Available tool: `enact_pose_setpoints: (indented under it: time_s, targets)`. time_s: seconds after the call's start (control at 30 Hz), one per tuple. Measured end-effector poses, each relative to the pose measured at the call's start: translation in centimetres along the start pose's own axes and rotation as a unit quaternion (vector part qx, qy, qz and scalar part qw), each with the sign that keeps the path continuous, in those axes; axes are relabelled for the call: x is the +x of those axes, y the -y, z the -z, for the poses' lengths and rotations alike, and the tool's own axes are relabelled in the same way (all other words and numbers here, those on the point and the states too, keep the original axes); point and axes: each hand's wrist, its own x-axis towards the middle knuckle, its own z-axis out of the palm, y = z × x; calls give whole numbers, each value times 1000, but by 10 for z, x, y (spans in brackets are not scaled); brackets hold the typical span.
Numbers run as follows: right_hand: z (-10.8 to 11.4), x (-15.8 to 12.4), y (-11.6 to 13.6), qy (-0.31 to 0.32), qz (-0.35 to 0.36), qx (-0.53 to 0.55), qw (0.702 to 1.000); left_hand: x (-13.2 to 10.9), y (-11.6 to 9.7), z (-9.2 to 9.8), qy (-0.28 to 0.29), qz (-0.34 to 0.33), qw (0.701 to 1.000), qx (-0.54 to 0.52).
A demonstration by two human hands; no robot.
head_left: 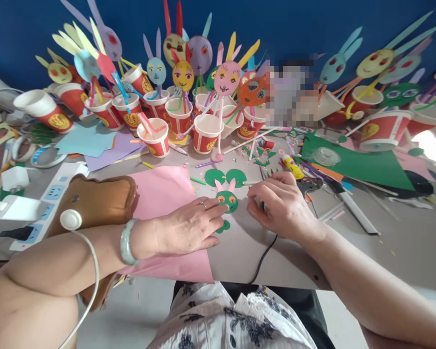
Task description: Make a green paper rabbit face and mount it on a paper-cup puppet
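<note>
My left hand (191, 225) lies flat on a sheet of pink paper (163, 189), fingers stretched out. Its fingertips touch a small green paper face (228, 201) with pink ears and orange eye patches. A smaller green paper piece (223, 226) lies just below the face. To the right of the face, my right hand (281, 206) is curled with its fingers closed; something dark shows beneath them, too hidden to name. A black cable (265, 259) runs from under this hand to the table edge. Two green paper discs (215, 177) lie above the face.
Red paper cups (207, 133) with straw-and-paper animal figures line the back. On the left are a brown hot-water bag (94, 196) and a white power strip (53, 196). A utility knife (356, 208), a yellow glue stick (292, 167), scraps and green paper (363, 167) lie on the right.
</note>
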Motion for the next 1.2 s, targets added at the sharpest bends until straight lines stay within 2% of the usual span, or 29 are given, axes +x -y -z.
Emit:
enact_pose_setpoints:
  time_s: [0.27,0.5,0.63,0.97,1.2]
  targets:
    - [-3,-2,-1,-7,-1,-10,1000,6,-3,-1,4,-10,999,43]
    - [-5,-2,-3,-23,-18,-10,1000,7,3,3,-38,19,996,-75]
    - [-5,-2,-5,-40,-24,-16,999,7,6,7,-56,26,993,-104]
    - [-9,-3,-4,-39,-13,-10,999,4,4,-2,-15,-19,999,30]
    - [-10,-3,-5,-38,-16,-13,999,6,5,1,-28,-24,999,-3]
